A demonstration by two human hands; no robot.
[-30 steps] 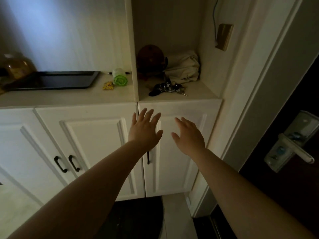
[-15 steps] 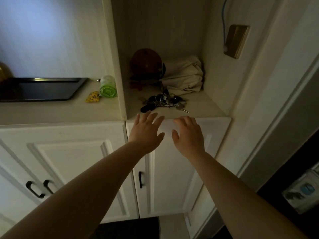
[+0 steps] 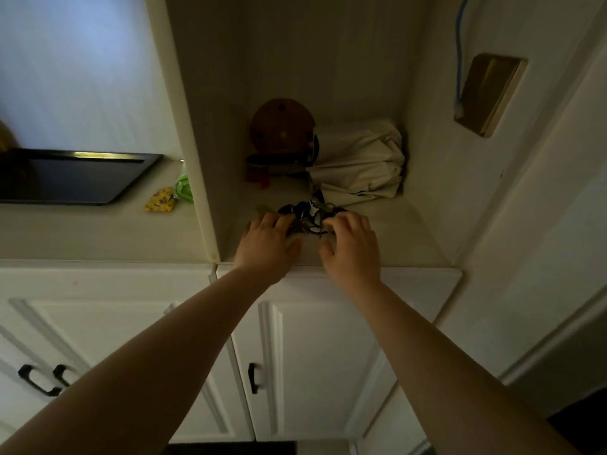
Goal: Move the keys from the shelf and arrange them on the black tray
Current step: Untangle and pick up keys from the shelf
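A dark tangle of keys (image 3: pixel 307 213) lies on the cream shelf (image 3: pixel 387 234) inside the open cabinet niche. My left hand (image 3: pixel 267 244) has its curled fingertips on the left side of the pile. My right hand (image 3: pixel 349 246) touches the right side the same way. Both thumbs are spread toward each other below the pile, and the keys still rest on the shelf. The fingers hide part of the pile. The black tray (image 3: pixel 75 177) sits on the counter to the left, beyond the niche's side wall.
A brown round object (image 3: pixel 281 129) and a folded beige cloth bag (image 3: pixel 358 162) stand behind the keys. A yellow packet (image 3: pixel 160 200) and a green roll (image 3: pixel 184 185) lie between tray and divider (image 3: pixel 197 178). White cabinet doors (image 3: pixel 312 349) with black handles are below.
Both hands moved forward from in front of the cabinet door into the niche and now touch the keys. The view has come closer to the shelf.
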